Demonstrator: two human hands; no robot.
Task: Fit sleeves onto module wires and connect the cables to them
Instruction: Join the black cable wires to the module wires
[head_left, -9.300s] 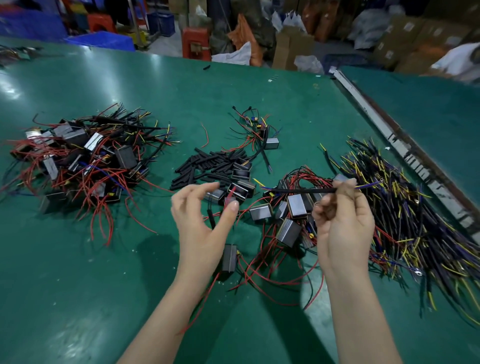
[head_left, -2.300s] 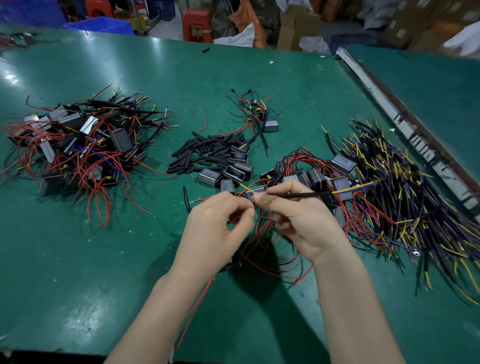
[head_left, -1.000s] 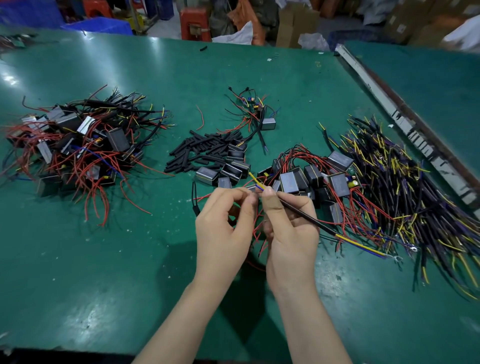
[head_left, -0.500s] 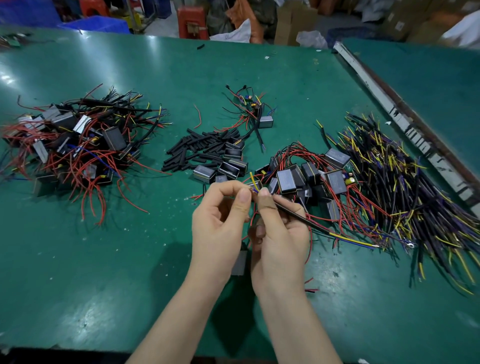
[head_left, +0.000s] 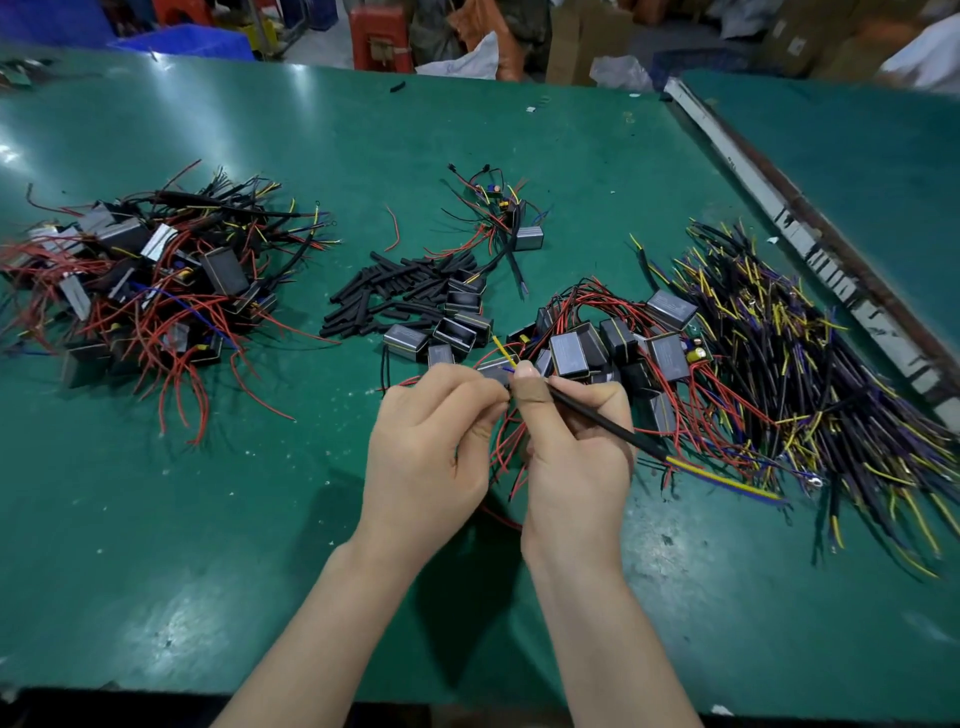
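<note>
The room is bright and the light comes from above. On the green table (head_left: 156, 519) there are pale glare patches: one at its far-left edge, a softer one at the far middle, and a dull shine near the front-left. The forearms throw dark, soft shadows onto the table just below and between them. The wide lens bends the table edges, mostly at the corners. The centre of the table is sharp, but the pile of dark cables (head_left: 831, 395) at its right side is smeared toward the frame edge. The background beyond the table is a little soft.
</note>
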